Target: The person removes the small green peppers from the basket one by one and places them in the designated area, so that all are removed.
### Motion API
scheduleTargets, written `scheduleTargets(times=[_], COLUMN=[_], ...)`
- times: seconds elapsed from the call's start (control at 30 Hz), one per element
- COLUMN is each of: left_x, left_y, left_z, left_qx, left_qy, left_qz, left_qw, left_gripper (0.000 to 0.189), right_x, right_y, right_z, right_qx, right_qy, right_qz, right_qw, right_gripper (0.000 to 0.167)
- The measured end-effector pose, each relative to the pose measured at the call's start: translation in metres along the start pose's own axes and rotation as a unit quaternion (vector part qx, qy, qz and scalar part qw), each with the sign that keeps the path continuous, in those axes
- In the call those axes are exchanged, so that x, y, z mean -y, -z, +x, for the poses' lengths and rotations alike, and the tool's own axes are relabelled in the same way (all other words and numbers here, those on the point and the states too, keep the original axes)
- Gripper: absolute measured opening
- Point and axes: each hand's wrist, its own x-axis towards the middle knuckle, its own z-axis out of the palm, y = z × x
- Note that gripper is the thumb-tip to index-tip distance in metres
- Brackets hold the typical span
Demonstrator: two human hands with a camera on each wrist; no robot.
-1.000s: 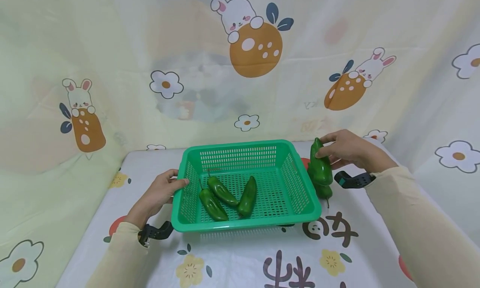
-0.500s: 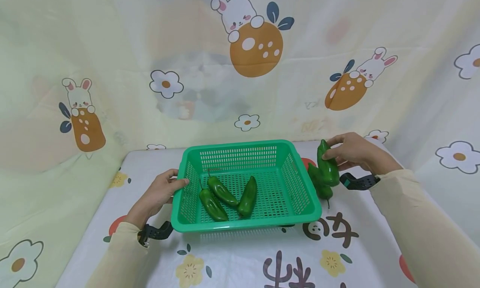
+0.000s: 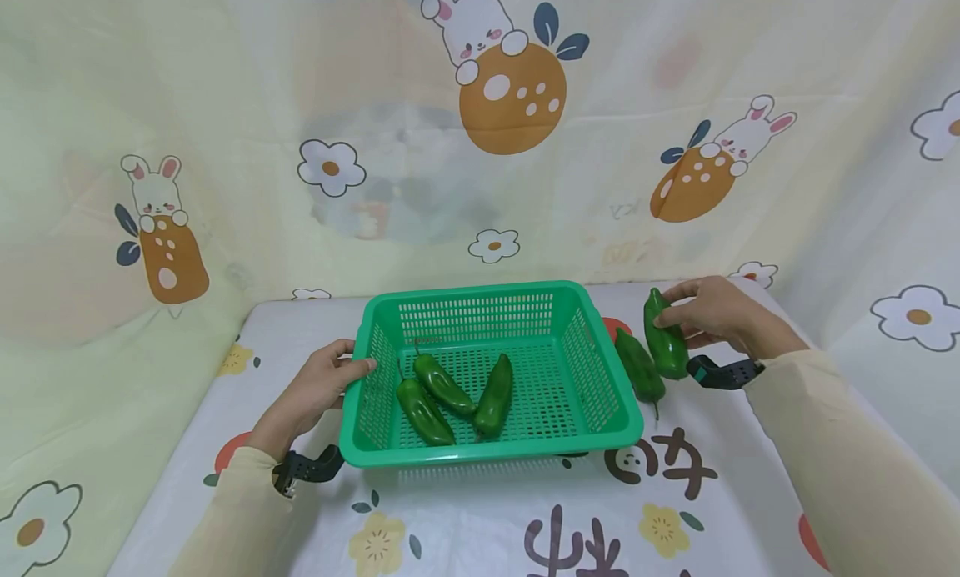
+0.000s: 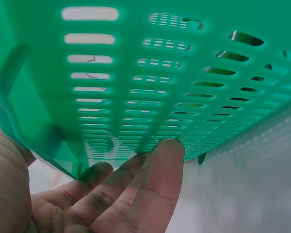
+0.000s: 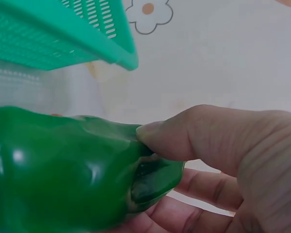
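Note:
My left hand (image 3: 318,385) grips the left rim of a green plastic basket (image 3: 491,456), thumb over the rim and fingers against the slotted outer wall, as the left wrist view shows. Three green peppers (image 3: 495,398) lie on the basket's floor, towards its left and middle. To the right of the basket, my right hand (image 3: 716,314) pinches another green pepper (image 3: 666,339) between thumb and fingers. In the right wrist view this glossy pepper (image 5: 58,170) fills the lower left. Beside it, a further green pepper (image 3: 639,367) lies on the table along the basket's right wall.
The table is covered with a white cloth (image 3: 450,527) printed with flowers, fruit and dark characters. Behind it hangs a pale curtain (image 3: 405,77) with rabbit and flower prints. Each wrist wears a black band (image 3: 723,372).
My right hand has moved right and slightly down with its pepper, away from the basket, uncovering the pepper on the table. The left hand and the basket have barely moved.

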Motion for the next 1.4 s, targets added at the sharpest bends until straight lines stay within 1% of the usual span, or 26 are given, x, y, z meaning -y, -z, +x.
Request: scheduleTargets(times=[0.23, 0.63, 0.93, 1.03, 1.2, 1.4], left_x=[0.000, 0.001, 0.000, 0.000, 0.000, 0.000], left_y=[0.001, 0.001, 0.000, 0.001, 0.001, 0.000], left_z=[0.000, 0.000, 0.000, 0.000, 0.000, 0.000], left_qx=[0.000, -0.003, -0.005, -0.005, -0.005, -0.006], left_qy=[-0.003, 0.004, 0.005, 0.005, 0.005, 0.007], left_qz=[0.003, 0.004, 0.007, 0.007, 0.007, 0.008], left_qw=[1.0000, 1.0000, 0.9999, 0.9999, 1.0000, 0.9999], left_gripper=[0.048, 0.049, 0.049, 0.049, 0.049, 0.049], right_x=[-0.014, -0.026, -0.042, -0.045, -0.050, -0.055], right_y=[-0.002, -0.005, -0.006, -0.007, -0.009, -0.009], right_z=[0.006, 0.014, 0.025, 0.027, 0.027, 0.031], right_qx=[0.001, -0.003, 0.001, 0.003, 0.003, 0.010], right_qy=[0.002, -0.005, -0.025, -0.021, -0.014, -0.023], right_qz=[0.004, -0.004, -0.008, -0.007, -0.021, -0.028], right_qw=[1.0000, 1.0000, 0.9997, 0.9997, 0.9997, 0.9993], right_gripper=[0.065, 0.064, 0.067, 0.067, 0.066, 0.066])
